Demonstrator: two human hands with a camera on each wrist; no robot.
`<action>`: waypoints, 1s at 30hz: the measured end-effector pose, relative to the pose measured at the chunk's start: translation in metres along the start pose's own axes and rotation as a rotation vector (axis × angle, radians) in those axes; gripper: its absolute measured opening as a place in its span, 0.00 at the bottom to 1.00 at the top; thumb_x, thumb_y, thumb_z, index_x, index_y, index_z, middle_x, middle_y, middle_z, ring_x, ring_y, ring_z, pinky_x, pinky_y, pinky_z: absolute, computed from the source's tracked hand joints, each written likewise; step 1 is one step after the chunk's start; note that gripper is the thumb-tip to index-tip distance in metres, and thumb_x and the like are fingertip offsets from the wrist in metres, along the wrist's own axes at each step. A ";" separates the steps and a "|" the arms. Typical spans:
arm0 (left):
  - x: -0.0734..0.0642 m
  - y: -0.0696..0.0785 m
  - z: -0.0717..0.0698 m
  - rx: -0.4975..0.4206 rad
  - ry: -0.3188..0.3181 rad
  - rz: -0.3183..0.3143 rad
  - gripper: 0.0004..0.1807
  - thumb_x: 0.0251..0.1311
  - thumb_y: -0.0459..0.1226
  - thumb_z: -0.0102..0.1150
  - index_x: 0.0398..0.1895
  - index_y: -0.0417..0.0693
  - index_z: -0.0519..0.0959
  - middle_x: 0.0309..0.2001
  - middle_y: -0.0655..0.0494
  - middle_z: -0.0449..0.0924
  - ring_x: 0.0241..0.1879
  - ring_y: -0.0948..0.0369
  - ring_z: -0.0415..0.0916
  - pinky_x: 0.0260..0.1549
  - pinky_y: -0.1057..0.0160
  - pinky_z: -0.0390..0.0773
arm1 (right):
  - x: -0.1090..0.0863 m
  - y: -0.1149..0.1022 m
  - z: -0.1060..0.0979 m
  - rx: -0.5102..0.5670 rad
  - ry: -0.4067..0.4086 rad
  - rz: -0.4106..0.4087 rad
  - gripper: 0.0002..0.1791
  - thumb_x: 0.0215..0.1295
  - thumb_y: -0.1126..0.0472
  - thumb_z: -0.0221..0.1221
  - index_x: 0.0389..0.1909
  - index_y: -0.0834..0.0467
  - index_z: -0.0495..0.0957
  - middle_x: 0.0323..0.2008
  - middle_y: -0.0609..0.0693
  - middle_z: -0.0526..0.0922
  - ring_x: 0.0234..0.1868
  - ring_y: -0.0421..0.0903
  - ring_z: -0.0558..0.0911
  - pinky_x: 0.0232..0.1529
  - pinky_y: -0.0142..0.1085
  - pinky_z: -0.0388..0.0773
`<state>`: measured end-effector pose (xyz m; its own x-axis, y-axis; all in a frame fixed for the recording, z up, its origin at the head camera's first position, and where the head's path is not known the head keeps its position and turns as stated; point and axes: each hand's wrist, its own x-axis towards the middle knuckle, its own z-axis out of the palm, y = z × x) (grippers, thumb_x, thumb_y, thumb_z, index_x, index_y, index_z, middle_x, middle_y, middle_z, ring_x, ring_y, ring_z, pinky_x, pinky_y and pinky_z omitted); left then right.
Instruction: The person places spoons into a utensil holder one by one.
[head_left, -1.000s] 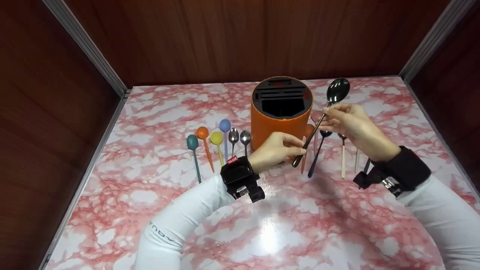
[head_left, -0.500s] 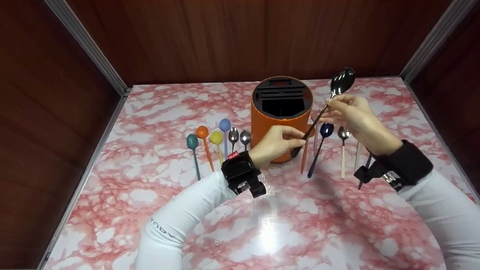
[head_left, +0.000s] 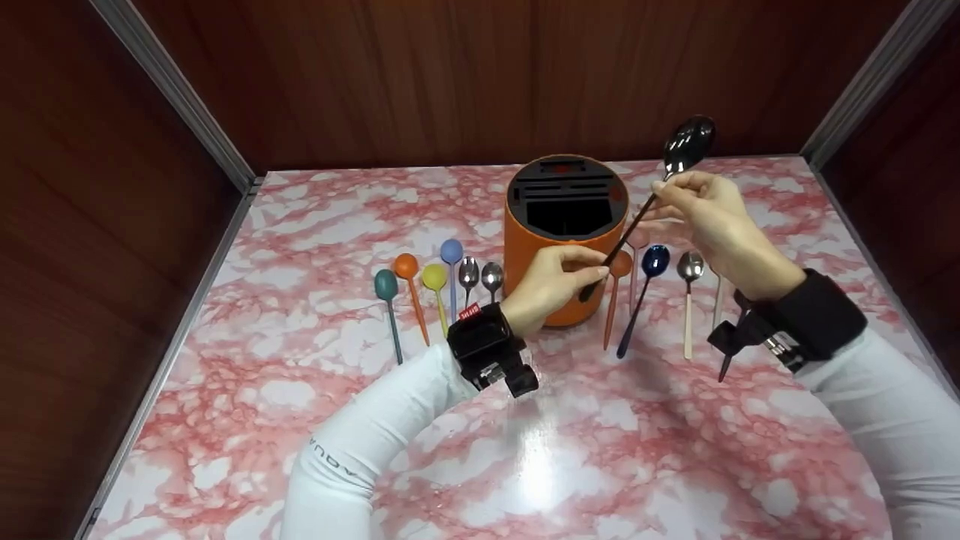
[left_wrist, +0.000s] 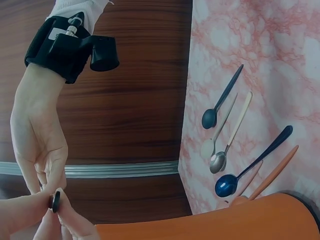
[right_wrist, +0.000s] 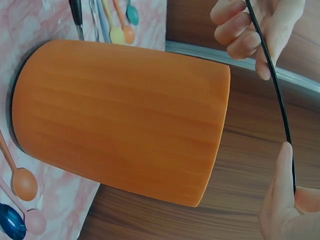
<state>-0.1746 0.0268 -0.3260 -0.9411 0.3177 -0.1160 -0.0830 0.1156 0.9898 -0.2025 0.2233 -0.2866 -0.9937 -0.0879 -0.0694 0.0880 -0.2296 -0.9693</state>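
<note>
Both hands hold a long dark metallic spoon [head_left: 690, 142] in the air, slanted with its bowl up at the right. My left hand [head_left: 551, 281] pinches the handle near its lower end. At the neck just under the bowl, my right hand [head_left: 712, 206] grips it between thumb and fingers. In the right wrist view the thin black handle [right_wrist: 284, 110] spans from one hand to the other; the bowl is out of that frame. Behind the left hand stands an orange cylindrical utensil holder [head_left: 525, 247] with a black slotted top, its large front opening facing up.
Left of the holder lie several spoons, among them a teal spoon [head_left: 385, 285], an orange-headed one [head_left: 406, 266] and a yellow one [head_left: 433, 276]. To its right lie a blue spoon [head_left: 655, 260], a cream-handled spoon [head_left: 688, 315] and others. Brown panels [head_left: 480, 82] wall in the marbled table.
Both hands have lifted the spoon upward and away, the bowl rising most. The blue and cream-handled spoons beneath the right hand now show more fully. The holder stays put.
</note>
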 end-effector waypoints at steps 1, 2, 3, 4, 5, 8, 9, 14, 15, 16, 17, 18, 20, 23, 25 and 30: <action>0.000 0.000 0.000 0.002 0.004 0.003 0.10 0.63 0.28 0.60 0.46 0.33 0.81 0.40 0.49 0.83 0.34 0.65 0.74 0.31 0.74 0.71 | 0.001 0.000 0.001 -0.006 0.002 -0.010 0.06 0.68 0.67 0.58 0.32 0.64 0.71 0.26 0.52 0.79 0.28 0.44 0.84 0.33 0.31 0.84; 0.001 0.001 -0.001 0.001 0.008 0.004 0.10 0.63 0.28 0.60 0.47 0.33 0.81 0.41 0.48 0.83 0.36 0.64 0.76 0.34 0.74 0.73 | 0.001 -0.001 0.001 -0.011 0.005 -0.017 0.06 0.68 0.67 0.58 0.32 0.64 0.72 0.26 0.51 0.79 0.28 0.44 0.84 0.33 0.31 0.84; 0.001 0.001 -0.001 0.003 0.014 0.007 0.11 0.63 0.28 0.60 0.47 0.33 0.81 0.42 0.48 0.83 0.37 0.63 0.76 0.35 0.74 0.73 | 0.002 -0.001 0.002 -0.006 0.003 -0.026 0.06 0.68 0.67 0.58 0.31 0.64 0.72 0.26 0.51 0.79 0.27 0.44 0.83 0.33 0.30 0.84; 0.002 0.001 -0.002 0.009 0.019 0.013 0.11 0.63 0.28 0.60 0.47 0.33 0.82 0.43 0.47 0.83 0.39 0.63 0.77 0.37 0.74 0.74 | 0.003 -0.002 0.003 0.007 0.000 -0.032 0.06 0.68 0.68 0.58 0.30 0.64 0.73 0.26 0.52 0.79 0.27 0.44 0.83 0.33 0.31 0.84; 0.002 0.002 -0.003 0.013 0.022 0.018 0.11 0.63 0.28 0.60 0.47 0.33 0.82 0.43 0.47 0.83 0.40 0.63 0.77 0.38 0.74 0.74 | 0.003 -0.003 0.003 0.018 -0.003 -0.036 0.06 0.67 0.68 0.58 0.30 0.64 0.73 0.25 0.52 0.78 0.27 0.44 0.83 0.33 0.31 0.84; 0.003 0.003 -0.004 -0.006 0.031 0.022 0.12 0.63 0.29 0.61 0.48 0.34 0.82 0.43 0.48 0.84 0.38 0.63 0.76 0.36 0.74 0.74 | 0.004 -0.006 0.006 0.056 -0.011 -0.047 0.06 0.67 0.68 0.59 0.30 0.65 0.73 0.25 0.52 0.79 0.26 0.45 0.83 0.35 0.32 0.85; 0.003 0.003 -0.004 -0.022 0.035 0.025 0.12 0.63 0.29 0.61 0.48 0.34 0.82 0.43 0.48 0.83 0.38 0.64 0.76 0.36 0.74 0.74 | 0.005 -0.007 0.007 0.077 -0.017 -0.052 0.06 0.66 0.69 0.59 0.30 0.65 0.73 0.25 0.53 0.79 0.26 0.45 0.84 0.35 0.33 0.85; 0.005 0.005 -0.004 -0.084 0.073 0.050 0.12 0.63 0.28 0.60 0.48 0.33 0.82 0.43 0.48 0.83 0.33 0.67 0.75 0.30 0.74 0.74 | 0.009 -0.011 0.010 0.154 -0.040 -0.081 0.06 0.64 0.70 0.61 0.31 0.67 0.74 0.26 0.55 0.79 0.27 0.48 0.84 0.35 0.36 0.85; 0.005 0.006 -0.004 -0.084 0.083 0.060 0.12 0.63 0.28 0.60 0.48 0.32 0.82 0.42 0.48 0.83 0.32 0.67 0.74 0.30 0.74 0.74 | 0.010 -0.012 0.010 0.164 -0.044 -0.088 0.06 0.64 0.70 0.61 0.31 0.67 0.75 0.27 0.55 0.79 0.27 0.48 0.84 0.34 0.37 0.85; 0.006 0.006 -0.004 -0.081 0.093 0.072 0.12 0.62 0.28 0.60 0.48 0.32 0.82 0.42 0.48 0.83 0.32 0.68 0.74 0.29 0.74 0.74 | 0.010 -0.013 0.011 0.170 -0.044 -0.095 0.05 0.63 0.70 0.61 0.30 0.68 0.75 0.27 0.55 0.79 0.27 0.49 0.84 0.34 0.37 0.86; 0.007 0.007 -0.004 -0.081 0.099 0.083 0.12 0.62 0.27 0.60 0.48 0.32 0.82 0.42 0.47 0.84 0.32 0.68 0.74 0.30 0.75 0.74 | 0.011 -0.014 0.011 0.175 -0.045 -0.103 0.05 0.63 0.70 0.61 0.30 0.68 0.76 0.27 0.56 0.80 0.26 0.49 0.84 0.34 0.38 0.86; 0.007 0.008 -0.004 -0.084 0.104 0.093 0.12 0.62 0.27 0.60 0.47 0.31 0.82 0.42 0.46 0.84 0.32 0.67 0.75 0.30 0.75 0.75 | 0.012 -0.014 0.011 0.177 -0.042 -0.110 0.05 0.63 0.70 0.61 0.30 0.68 0.76 0.27 0.56 0.80 0.26 0.49 0.84 0.34 0.38 0.86; 0.009 0.010 -0.004 -0.087 0.108 0.112 0.12 0.62 0.26 0.60 0.47 0.30 0.82 0.42 0.45 0.84 0.33 0.67 0.76 0.32 0.74 0.76 | 0.013 -0.016 0.012 0.181 -0.032 -0.123 0.05 0.63 0.70 0.62 0.30 0.68 0.76 0.27 0.56 0.80 0.27 0.48 0.85 0.34 0.38 0.86; 0.012 0.013 -0.005 -0.103 0.103 0.122 0.12 0.62 0.26 0.60 0.47 0.30 0.81 0.43 0.43 0.84 0.36 0.64 0.78 0.35 0.74 0.77 | 0.014 -0.019 0.013 0.204 -0.015 -0.133 0.05 0.62 0.71 0.62 0.30 0.68 0.76 0.27 0.56 0.80 0.27 0.48 0.84 0.34 0.38 0.86; 0.015 0.016 -0.006 -0.103 0.108 0.127 0.11 0.62 0.26 0.60 0.47 0.30 0.82 0.43 0.43 0.84 0.37 0.63 0.79 0.37 0.73 0.78 | 0.015 -0.022 0.014 0.226 -0.002 -0.136 0.05 0.62 0.72 0.62 0.31 0.69 0.75 0.28 0.57 0.80 0.27 0.48 0.84 0.33 0.38 0.86; 0.018 0.018 -0.007 -0.109 0.126 0.127 0.11 0.62 0.26 0.60 0.47 0.30 0.82 0.44 0.44 0.83 0.37 0.63 0.78 0.36 0.73 0.77 | 0.018 -0.025 0.018 0.287 0.020 -0.143 0.07 0.61 0.74 0.62 0.34 0.69 0.72 0.27 0.58 0.79 0.24 0.50 0.83 0.32 0.40 0.86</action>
<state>-0.1959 0.0277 -0.3095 -0.9792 0.2025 0.0152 0.0110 -0.0223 0.9997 -0.2211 0.2099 -0.2599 -0.9983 -0.0168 0.0557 -0.0398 -0.5024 -0.8637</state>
